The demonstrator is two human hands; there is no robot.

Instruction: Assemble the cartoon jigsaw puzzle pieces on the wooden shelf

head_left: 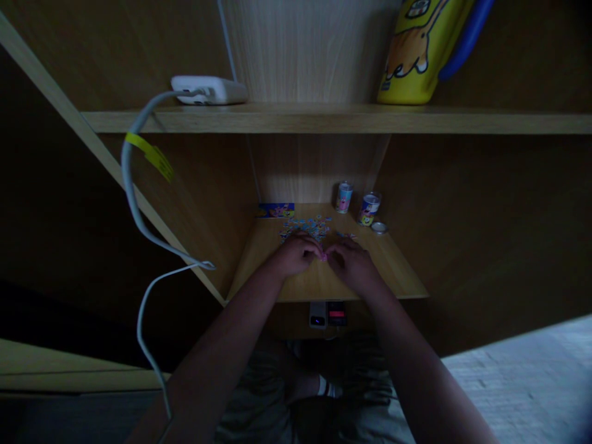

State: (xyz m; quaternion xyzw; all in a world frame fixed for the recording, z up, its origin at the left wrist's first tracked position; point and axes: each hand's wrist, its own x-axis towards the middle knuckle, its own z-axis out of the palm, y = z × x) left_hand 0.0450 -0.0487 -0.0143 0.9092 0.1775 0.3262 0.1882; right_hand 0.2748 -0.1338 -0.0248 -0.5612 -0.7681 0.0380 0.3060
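Fingertips of my left hand [295, 253] and my right hand [354, 264] meet above the wooden board [300, 285], pinching small pink puzzle pieces [324, 256] between them. Both hands are closed; whether the pink bits are one piece or two joined ones is too small to tell. Just beyond my left hand lies a spread of loose jigsaw pieces [314, 227], mostly blue with other colours mixed in. A few more puzzle pieces [346, 235] lie past my right hand, partly hidden by it.
At the back stand two printed cans [343, 198] [369, 210], with a round metal lid [379, 228] beside them. A printed card [276, 211] is at the back left. Overhead, a shelf [314, 118] bears a white charger [210, 90] with a hanging cable [132, 200] and a yellow mug [411, 58].
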